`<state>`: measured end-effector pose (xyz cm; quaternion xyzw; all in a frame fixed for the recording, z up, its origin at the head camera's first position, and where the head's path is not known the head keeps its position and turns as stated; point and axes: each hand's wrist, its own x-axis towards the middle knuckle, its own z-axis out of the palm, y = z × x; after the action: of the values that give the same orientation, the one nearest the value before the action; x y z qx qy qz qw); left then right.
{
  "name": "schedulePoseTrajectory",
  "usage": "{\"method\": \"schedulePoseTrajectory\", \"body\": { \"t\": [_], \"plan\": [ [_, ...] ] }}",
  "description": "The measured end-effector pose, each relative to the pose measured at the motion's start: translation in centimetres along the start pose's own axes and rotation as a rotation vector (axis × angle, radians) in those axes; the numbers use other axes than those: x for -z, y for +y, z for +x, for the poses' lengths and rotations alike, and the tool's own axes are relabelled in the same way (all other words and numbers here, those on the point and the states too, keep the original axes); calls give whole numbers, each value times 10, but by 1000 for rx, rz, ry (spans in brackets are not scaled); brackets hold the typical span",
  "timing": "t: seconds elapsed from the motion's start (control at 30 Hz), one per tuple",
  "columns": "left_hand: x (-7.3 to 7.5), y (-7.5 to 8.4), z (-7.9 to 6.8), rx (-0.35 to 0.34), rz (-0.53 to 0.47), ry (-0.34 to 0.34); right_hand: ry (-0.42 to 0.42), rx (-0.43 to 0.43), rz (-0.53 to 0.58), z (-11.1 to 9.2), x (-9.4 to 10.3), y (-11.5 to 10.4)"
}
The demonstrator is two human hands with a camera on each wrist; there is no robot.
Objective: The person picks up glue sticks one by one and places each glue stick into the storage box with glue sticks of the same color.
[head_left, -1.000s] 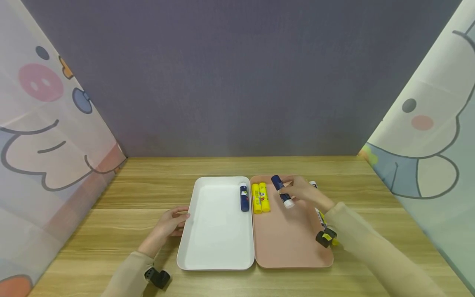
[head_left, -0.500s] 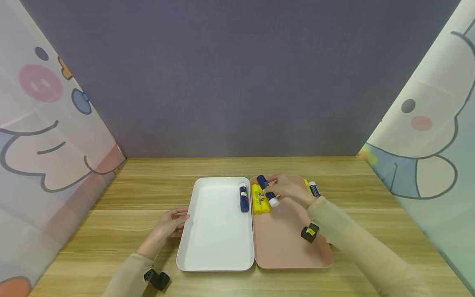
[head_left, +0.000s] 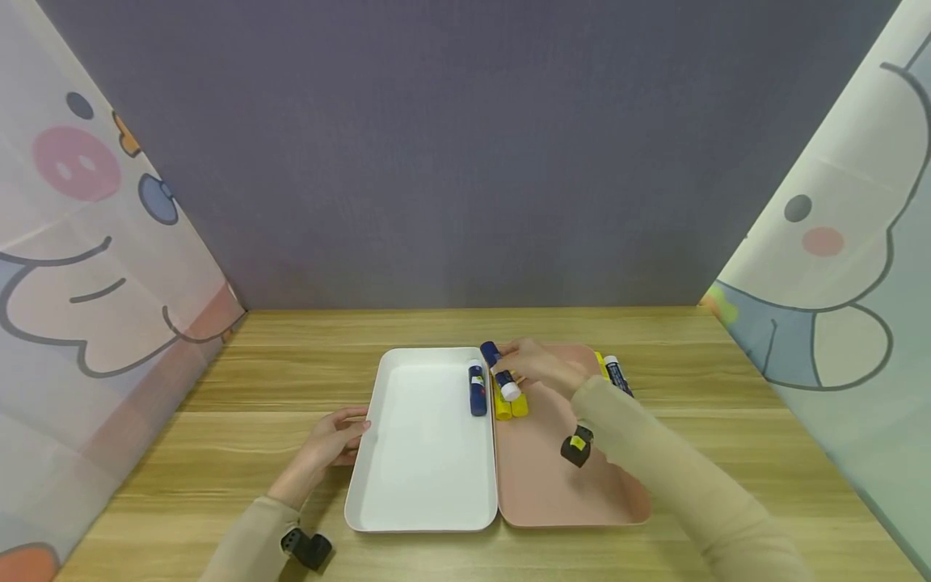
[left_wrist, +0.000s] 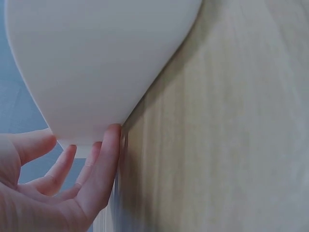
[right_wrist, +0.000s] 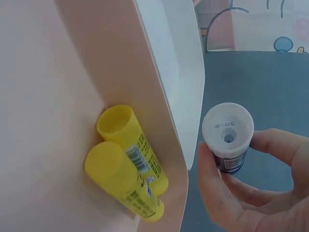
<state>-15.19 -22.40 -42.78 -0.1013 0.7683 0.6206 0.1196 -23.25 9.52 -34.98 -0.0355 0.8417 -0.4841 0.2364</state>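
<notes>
My right hand (head_left: pixel 534 360) pinches a dark blue glue stick (head_left: pixel 499 370) with a white end, held tilted over the seam between the trays. In the right wrist view the white end (right_wrist: pixel 228 125) of this glue stick faces the camera, above thumb and fingers. Another blue glue stick (head_left: pixel 477 390) lies along the right wall inside the white tray (head_left: pixel 422 517). Two yellow glue sticks (right_wrist: pixel 133 145) lie side by side in the pink tray (head_left: pixel 575 513), partly covered by the held one in the head view. My left hand (head_left: pixel 334 436) touches the white tray's left wall with relaxed fingertips.
The trays stand side by side on the wooden table (head_left: pixel 291 347). Beyond the pink tray's right edge lie a blue glue stick (head_left: pixel 618 374) with a white end and a yellow one (head_left: pixel 601 365), partly hidden by the right sleeve. A grey panel (head_left: pixel 465 162) rises behind the table.
My right hand has carried the blue glue stick leftward from over the pink tray to the trays' shared edge, passing above the yellow ones. The left hand stays at the white tray.
</notes>
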Motion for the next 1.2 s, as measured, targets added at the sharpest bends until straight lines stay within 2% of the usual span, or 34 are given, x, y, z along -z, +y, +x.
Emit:
{"method": "schedulePoseTrajectory", "body": {
  "t": [0.23, 0.43, 0.67, 0.77, 1.2],
  "plan": [
    [0, 0, 0, 2, -9, 2, 23, -63, -18, 16, -14, -10],
    [0, 1, 1, 7, 3, 8, 35, -81, -23, 27, -23, -13],
    [-1, 1, 0, 7, 0, 11, -22, -24, -19, 31, -32, -18],
    [-1, 1, 0, 9, -6, 13, -20, -18, -32, 33, -36, -19],
    [1, -2, 1, -2, -6, -4, 45, -119, -96, 48, -54, -26]
  ]
}}
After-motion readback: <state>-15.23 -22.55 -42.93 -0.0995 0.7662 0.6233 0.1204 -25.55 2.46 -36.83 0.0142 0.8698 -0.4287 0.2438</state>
